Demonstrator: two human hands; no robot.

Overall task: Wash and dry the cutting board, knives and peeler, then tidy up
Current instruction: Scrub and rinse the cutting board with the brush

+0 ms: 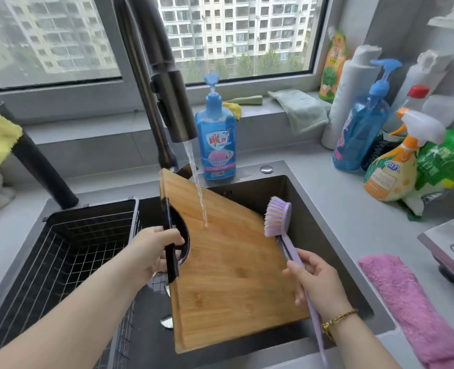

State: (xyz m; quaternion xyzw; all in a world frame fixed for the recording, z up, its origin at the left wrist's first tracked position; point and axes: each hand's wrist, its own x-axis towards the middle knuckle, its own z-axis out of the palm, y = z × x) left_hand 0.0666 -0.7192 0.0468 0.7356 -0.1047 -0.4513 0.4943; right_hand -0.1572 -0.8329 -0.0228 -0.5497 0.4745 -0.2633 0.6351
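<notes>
- My left hand [151, 254] has its fingers [172, 234] clamped on the black handle strip [171, 251] at the left edge of the bamboo cutting board [234, 275].
- My right hand [318, 284] has its fingers [298, 265] curled round the shaft of the purple dish brush [277, 217]. The bristles face left, and the brush head sits at the board's right edge.
- The cutting board is held tilted over the sink [316, 209]. Its far corner is up near the tap base and its near edge is toward me.
- A water stream [198, 193] runs from the pull-out tap head [174, 105] and lands on the upper face of the board.
- A black wire basket [87, 235] occupies the left part of the sink.
- A blue dish soap pump bottle [216, 139] stands upright on the surface behind the sink, just beside the tap.
- On the surface to the right, a pink cloth [407, 307] lies near the front edge. An orange spray bottle [391, 174] stands in a cluster of bottles by the window corner.
</notes>
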